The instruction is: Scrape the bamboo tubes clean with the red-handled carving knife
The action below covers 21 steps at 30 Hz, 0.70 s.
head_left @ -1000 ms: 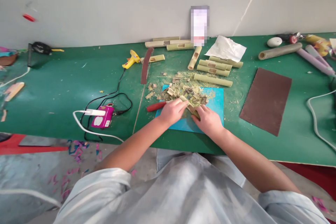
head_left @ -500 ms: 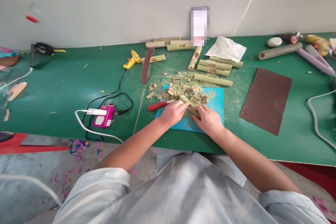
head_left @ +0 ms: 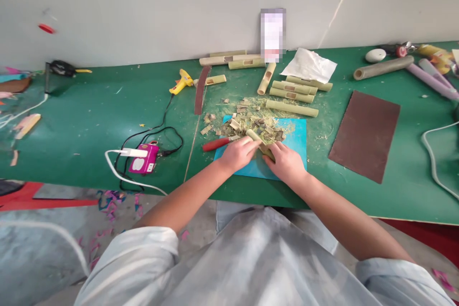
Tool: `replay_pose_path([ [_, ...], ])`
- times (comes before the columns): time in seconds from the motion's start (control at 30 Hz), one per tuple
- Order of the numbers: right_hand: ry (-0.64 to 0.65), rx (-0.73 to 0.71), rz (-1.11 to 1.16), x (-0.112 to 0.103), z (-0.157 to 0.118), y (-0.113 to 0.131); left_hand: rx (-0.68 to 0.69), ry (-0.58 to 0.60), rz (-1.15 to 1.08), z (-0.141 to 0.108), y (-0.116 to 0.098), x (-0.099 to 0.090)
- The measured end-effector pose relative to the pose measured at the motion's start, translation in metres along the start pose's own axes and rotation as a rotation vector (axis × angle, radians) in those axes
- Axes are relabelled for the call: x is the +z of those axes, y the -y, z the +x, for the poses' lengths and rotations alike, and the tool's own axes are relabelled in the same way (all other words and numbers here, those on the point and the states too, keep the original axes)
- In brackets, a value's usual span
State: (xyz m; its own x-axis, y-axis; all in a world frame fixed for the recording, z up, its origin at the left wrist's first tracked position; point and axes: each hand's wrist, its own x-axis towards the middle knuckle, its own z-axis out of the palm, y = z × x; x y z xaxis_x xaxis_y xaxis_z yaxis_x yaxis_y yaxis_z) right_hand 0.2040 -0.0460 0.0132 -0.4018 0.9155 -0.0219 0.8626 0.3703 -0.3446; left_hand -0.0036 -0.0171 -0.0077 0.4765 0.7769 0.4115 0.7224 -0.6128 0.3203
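Both our hands are mostly closed, right in front of us. Left hand (head_left: 239, 155): fingers curled on the bamboo tube (head_left: 254, 135) nr its far end. Right hand (head_left: 286, 161): bent round the nr end, thumb on the near side; finger undersides hidden, can't tell more. Forearms angle in from both sides, backs of hands up. The tube's slanted over the blue sheet (head_left: 297, 141), far end to our left, mid-part partly covered by our fingers.

Red handle (head_left: 215, 144) just L of the sheet, tip end nr our left hand. Magenta box (head_left: 144, 158) w/ white plug & black cord further L; brown sheet (head_left: 365, 136) well apart on R. Shavings (head_left: 263, 126) crowd the far side of our tube, w/ a loose tube (head_left: 292, 108) beyond. Further back on the green surface (head_left: 82, 129): yellow glue gun (head_left: 182, 81), brown strip (head_left: 202, 91) lying across a notched tube (head_left: 216, 79), more notched tubes R, white paper (head_left: 310, 67) partly over one. Blurred-out panel (head_left: 273, 36) upright vs. the wall.
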Motion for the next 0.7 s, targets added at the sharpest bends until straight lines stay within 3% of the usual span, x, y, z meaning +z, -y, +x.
replay_pose_path([
  [0.2, -0.003, 0.004, 0.0, 0.001, 0.0, 0.0, -0.033, -0.022, -0.003, 0.001, 0.008, -0.002],
  [0.7, -0.003, 0.006, -0.004, -0.002, 0.0, 0.002, -0.02, 0.02, 0.034, 0.002, -0.004, -0.002],
])
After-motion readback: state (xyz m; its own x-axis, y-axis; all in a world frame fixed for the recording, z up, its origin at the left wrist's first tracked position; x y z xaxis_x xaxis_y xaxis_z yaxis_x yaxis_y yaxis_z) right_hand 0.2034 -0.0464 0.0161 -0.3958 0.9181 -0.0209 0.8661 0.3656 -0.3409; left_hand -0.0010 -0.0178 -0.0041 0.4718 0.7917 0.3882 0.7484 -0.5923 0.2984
